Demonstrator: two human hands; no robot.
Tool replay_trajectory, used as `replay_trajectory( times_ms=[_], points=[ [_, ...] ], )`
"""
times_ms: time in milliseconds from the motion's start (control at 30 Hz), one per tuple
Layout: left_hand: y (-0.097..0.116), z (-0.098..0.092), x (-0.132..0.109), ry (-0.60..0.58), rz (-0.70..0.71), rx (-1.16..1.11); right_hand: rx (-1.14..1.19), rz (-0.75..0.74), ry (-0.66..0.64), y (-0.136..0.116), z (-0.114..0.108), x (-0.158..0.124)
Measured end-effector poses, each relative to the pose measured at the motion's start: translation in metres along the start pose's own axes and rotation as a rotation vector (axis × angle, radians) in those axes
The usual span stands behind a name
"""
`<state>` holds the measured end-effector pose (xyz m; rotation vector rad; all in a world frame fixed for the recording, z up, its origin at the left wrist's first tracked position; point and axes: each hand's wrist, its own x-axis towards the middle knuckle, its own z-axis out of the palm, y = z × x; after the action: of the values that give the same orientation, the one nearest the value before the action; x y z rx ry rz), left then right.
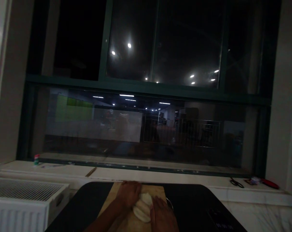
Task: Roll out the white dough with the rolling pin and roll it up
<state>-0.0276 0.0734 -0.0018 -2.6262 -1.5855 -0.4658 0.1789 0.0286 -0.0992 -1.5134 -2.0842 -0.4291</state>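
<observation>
Both hands on the dough lump (143, 206)
I see my left hand (127, 195) and right hand (161, 214) half-curled, cupping the pale dough lump between them; it lies on a wooden board (157, 190) on the dark worktop (196, 203).

We see a black bench (196, 206) filling the bottom centre of the frame, its far edge rounded and set just below the pale window sill (160, 175). A wooden board (159, 190) lies directly on it, left of centre, its long side running away from us toward the sill. On the board rests a pale lump of dough (143, 206). At the lower right a flat dark thing (219, 220) lies on the bench, well apart from the board; in this dim light it may be a phone.
</observation>
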Motion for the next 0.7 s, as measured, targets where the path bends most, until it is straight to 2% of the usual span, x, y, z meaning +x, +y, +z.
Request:
replay_trajectory(
  times_ms=[233, 333, 433, 567, 700],
  points=[
    [-0.009, 0.004, -0.057, 0.147, -0.055, -0.162, 0.046, -0.009, -0.085, -0.032, -0.036, 0.004],
    [-0.009, 0.005, -0.078, 0.143, -0.066, -0.161, 0.108, 0.053, -0.096, -0.042, -0.055, 0.011],
    [-0.002, 0.000, -0.096, 0.081, -0.091, -0.141, 0.161, 0.097, -0.122, -0.043, -0.070, 0.024],
    [0.008, -0.010, -0.103, -0.018, -0.137, -0.123, 0.149, 0.073, -0.164, -0.036, -0.073, 0.043],
    [0.011, -0.017, -0.090, -0.012, -0.163, -0.093, 0.124, 0.058, -0.186, -0.028, -0.058, 0.060]
  ],
)
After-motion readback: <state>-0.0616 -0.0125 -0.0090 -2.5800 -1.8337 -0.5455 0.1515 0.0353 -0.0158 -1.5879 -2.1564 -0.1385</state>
